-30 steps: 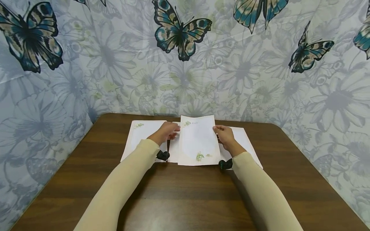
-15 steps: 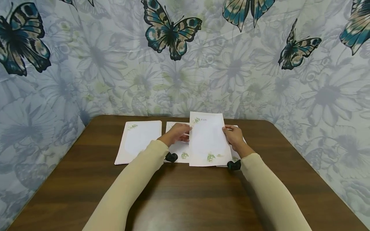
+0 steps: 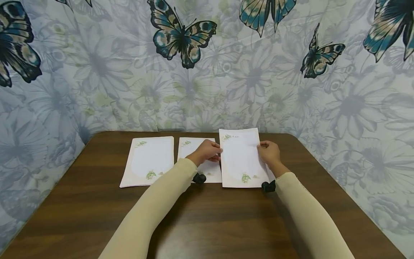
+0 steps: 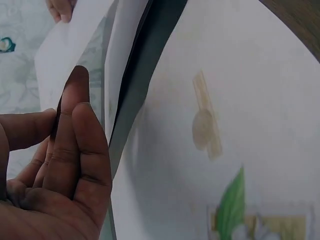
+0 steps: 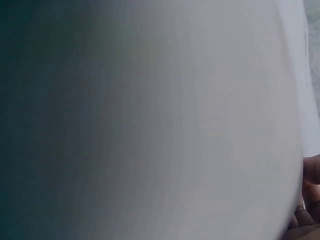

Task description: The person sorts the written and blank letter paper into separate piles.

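A white sheet of paper [image 3: 242, 158] with small green leaf prints is held up over the table in the head view. My left hand [image 3: 207, 151] pinches its left edge between thumb and fingers, which the left wrist view shows up close. At the opposite edge, my right hand [image 3: 270, 151] grips the sheet with thumb and curled fingers. Paper fills most of the right wrist view, leaving only part of the right hand [image 5: 311, 192] at the lower right. Behind the left forearm lies another printed sheet [image 3: 192, 144], partly covered.
A stack of similar printed paper [image 3: 152, 156] lies at the left on the brown wooden table [image 3: 207, 223]. More white paper [image 3: 270, 175] peeks out behind the held sheet at the right. A butterfly-patterned cloth [image 3: 207, 90] hangs beyond the table's back edge.
Both hands have carried the held sheet to the right, away from the left stack. More of the left stack and the middle paper now shows. The head view has turned slightly right.
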Available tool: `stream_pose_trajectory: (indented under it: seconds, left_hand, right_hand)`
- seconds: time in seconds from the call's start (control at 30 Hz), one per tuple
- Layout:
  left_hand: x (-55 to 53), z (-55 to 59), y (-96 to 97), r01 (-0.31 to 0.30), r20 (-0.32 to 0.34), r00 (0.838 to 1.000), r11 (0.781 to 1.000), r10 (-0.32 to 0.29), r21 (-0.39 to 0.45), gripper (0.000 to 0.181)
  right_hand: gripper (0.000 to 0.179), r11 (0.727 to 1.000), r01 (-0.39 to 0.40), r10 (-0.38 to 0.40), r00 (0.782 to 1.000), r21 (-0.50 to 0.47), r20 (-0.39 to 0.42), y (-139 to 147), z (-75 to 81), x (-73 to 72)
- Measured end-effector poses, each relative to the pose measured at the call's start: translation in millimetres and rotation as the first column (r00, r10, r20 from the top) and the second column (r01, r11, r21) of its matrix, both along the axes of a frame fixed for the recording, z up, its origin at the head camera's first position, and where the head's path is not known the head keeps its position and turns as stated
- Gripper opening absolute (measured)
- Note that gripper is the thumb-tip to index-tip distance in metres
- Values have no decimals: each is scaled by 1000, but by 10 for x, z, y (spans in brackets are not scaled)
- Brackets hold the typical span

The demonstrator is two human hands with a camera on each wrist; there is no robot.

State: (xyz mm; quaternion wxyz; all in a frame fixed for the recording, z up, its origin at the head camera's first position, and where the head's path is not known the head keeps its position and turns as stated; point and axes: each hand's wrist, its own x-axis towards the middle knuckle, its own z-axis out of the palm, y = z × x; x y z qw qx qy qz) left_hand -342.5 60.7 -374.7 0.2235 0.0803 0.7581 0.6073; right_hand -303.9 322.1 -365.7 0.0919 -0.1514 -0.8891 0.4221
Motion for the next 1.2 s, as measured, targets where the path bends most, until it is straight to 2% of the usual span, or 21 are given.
stream_pose_trajectory:
  seconds: [0.17,0.27,0.4,0.63,0.93,1.2]
  left_hand:
    - [5,8,105,-31,-16,999,999,31,23,33]
    - [18,-8,152,-60,-8,998,998,60,33,33]
    - [40,-26,198,-73,23,997,996,72,48,35]
    - [52,-37,284,-45,91,995,997,39,70,40]
    - [80,-46,330,17,160,987,998,-26,57,41]
    - [72,39,281,48,152,987,999,-47,1,44]
  right_hand:
    - [44,999,9,-5,995,-39,98,111,48,27]
    - [46,998,-31,40,986,-57,159,156,66,54]
    - [45,998,-67,69,977,-15,201,217,31,52]
    - [42,997,-39,22,976,73,217,327,-59,-10]
    - [43,987,-66,33,976,147,214,333,-67,-8]
    - [48,988,-55,25,980,147,199,346,-31,12]
